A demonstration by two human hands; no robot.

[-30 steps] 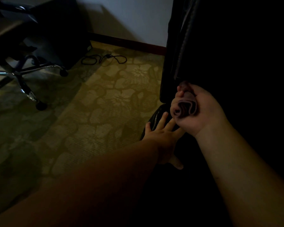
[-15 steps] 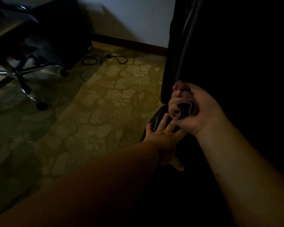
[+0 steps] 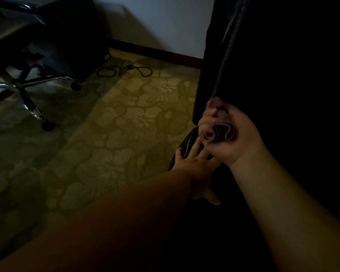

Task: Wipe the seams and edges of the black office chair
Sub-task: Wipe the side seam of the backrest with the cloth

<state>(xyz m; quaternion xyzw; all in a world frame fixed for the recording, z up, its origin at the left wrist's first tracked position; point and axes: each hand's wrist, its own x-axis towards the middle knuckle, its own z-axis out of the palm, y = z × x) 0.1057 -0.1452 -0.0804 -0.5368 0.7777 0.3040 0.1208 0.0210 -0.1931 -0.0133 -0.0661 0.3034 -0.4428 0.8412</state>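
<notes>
The black office chair (image 3: 283, 75) fills the right of the view; its backrest edge runs down to my right hand (image 3: 230, 134), which is closed around a folded cloth (image 3: 220, 132) held against that edge. My left hand (image 3: 194, 163), fingers spread, lies flat on the seat edge. The chair's surface is mostly lost in darkness. Beyond, on the patterned carpet (image 3: 116, 134): a cable (image 3: 124, 70) and a second chair's chrome base (image 3: 28, 89), cut off at the frame.

chair back (image 3: 263, 55): right of frame, upright
my right hand (image 3: 232, 134): at chair back's left edge, cloth (image 3: 220, 132) in fist
my left hand (image 3: 194, 165): below right hand, flat on seat edge (image 3: 186, 144)
second chair base (image 3: 26, 89): far left, on carpet (image 3: 116, 134)
cable (image 3: 124, 70): on carpet near wall (image 3: 161, 22)
</notes>
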